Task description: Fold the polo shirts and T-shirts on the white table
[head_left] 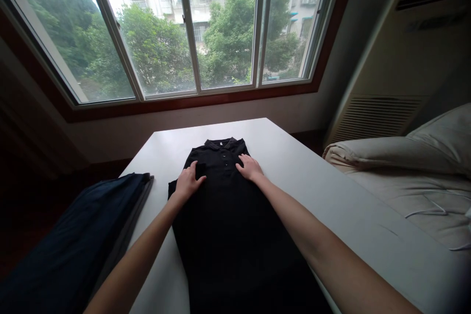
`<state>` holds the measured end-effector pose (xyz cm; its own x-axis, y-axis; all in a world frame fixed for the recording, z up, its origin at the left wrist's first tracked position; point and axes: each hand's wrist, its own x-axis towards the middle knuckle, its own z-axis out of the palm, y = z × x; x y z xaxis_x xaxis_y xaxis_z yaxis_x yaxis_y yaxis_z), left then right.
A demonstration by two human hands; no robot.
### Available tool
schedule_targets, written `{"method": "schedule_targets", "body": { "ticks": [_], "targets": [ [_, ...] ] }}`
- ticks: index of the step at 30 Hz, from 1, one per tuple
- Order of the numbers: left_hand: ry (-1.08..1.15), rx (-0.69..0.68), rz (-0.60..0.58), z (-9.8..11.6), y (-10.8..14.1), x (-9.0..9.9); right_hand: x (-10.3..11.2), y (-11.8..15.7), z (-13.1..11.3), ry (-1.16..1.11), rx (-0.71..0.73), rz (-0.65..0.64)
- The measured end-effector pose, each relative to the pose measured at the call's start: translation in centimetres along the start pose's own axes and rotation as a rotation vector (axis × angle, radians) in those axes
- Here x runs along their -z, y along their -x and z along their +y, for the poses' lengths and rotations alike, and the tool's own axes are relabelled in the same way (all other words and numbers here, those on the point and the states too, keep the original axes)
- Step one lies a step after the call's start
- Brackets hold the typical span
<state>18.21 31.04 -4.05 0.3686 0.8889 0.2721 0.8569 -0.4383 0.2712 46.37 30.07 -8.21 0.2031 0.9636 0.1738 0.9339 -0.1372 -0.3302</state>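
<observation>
A black polo shirt (231, 235) lies front side up on a white table (309, 176), its collar toward the window and its lower part running out of view at the bottom. Buttons show below the collar. My left hand (189, 181) rests on the shirt's left chest and sleeve area, thumb and fingers apart. Against the upper right side of the shirt lies my right hand (249, 167), its fingers spread on the cloth. Neither hand visibly lifts the fabric.
Dark blue and grey folded clothes (84, 225) hang over the table's left edge. To the right stands a cream sofa (390, 157) with a white cord on its seat. Behind it is a tall air conditioner (386, 73). A window (198, 29) spans the far wall.
</observation>
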Motion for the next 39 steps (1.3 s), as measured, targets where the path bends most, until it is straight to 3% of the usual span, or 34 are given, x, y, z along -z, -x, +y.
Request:
{"method": "schedule_targets", "body": {
  "ticks": [3,5,9,12,14,17,21,25,28,35,39],
  "targets": [
    [-0.064,-0.048,0.010,1.4,-0.6,-0.5,0.1,0.1,0.0,0.005,0.003,0.001],
    [-0.052,-0.031,0.073,0.4,-1.3,0.4,0.2,0.1,0.1,0.002,0.005,0.006],
    [-0.060,0.158,0.271,-5.3,-2.4,3.7,0.1,0.0,0.1,-0.015,0.007,0.014],
    [-0.109,0.349,0.262,-9.6,-2.5,5.8,0.0,-0.1,0.2,-0.023,0.003,0.017],
    [-0.155,0.395,0.269,-10.8,-2.1,6.3,-0.2,-0.2,0.2,-0.026,0.003,0.015],
    [-0.200,0.267,0.289,-9.0,-1.2,5.3,-0.3,-0.3,0.2,-0.026,0.005,0.014],
    [-0.133,0.014,0.138,-2.7,-0.1,1.4,-0.3,-0.3,0.3,-0.015,0.005,0.026],
    [-0.080,0.066,-0.045,1.3,0.8,-2.8,-0.2,0.0,0.1,-0.001,0.015,0.061],
    [-0.087,0.120,-0.081,1.6,1.1,-4.1,0.3,0.3,-0.3,0.004,0.038,0.114],
    [-0.081,0.115,-0.065,1.0,1.1,-3.8,2.3,3.0,-2.1,0.040,0.192,0.283],
    [-0.076,0.114,-0.057,1.1,1.2,-3.8,2.7,6.1,-4.3,0.155,0.273,0.177]
  ]
}}
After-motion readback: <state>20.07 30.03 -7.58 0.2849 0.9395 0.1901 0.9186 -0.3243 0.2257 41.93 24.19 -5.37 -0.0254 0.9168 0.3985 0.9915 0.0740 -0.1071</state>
